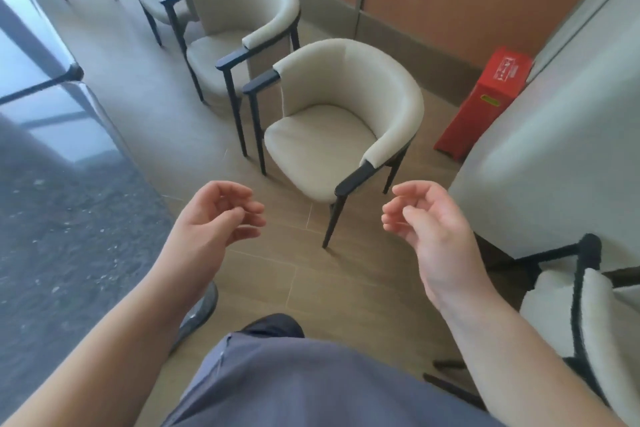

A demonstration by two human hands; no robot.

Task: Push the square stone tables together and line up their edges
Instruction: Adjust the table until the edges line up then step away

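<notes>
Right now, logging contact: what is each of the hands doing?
Left hand: open, loosely curled, holding nothing.
Right hand: open, loosely curled, holding nothing.

The dark stone table (62, 225) runs off the left edge, and a second table (20, 45) in the upper left is cut there too, so their full outlines cannot be told. At right, a pale rounded surface (554, 149) is cropped by the frame and hides the lower end of the red box (485, 104). A chair (581, 322) at lower right shows only in part, and the label on the box is too small to read.
</notes>
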